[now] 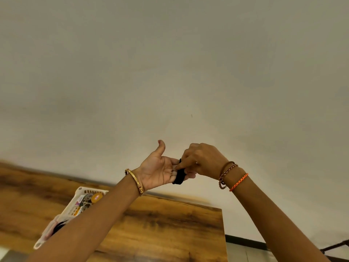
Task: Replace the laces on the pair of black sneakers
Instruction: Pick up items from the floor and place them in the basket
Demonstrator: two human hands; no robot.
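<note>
Head view looks up toward a plain pale wall (170, 63), with both arms raised in front of it. The left hand (160, 170) is spread open, palm turned toward the camera, thumb pointing up and fingers extended to the right. A black lace (178, 176) is wound around those fingers as a flat, dark band: it looks matte and soft, several turns lying close together, with a short end sticking up near the top of the wrap. The right hand (202, 160) has its fingers curled and pinches the lace at the upper edge of the band, touching the left fingers there. How many turns the band has cannot be told.

A gold bangle (135, 181) sits on the left wrist. On the right wrist there is a brown beaded bracelet (225, 173) and, just beside it toward the elbow, an orange braided thread (238, 182).

Below the arms lies a wooden table (170, 224) with a dark, streaked grain. A white plastic basket (79, 197) with slotted walls rests on it at the left, partly hidden behind the left forearm; small items fill it, among them something yellow-orange, too blurred to name. No sneaker shows in this view.
</note>
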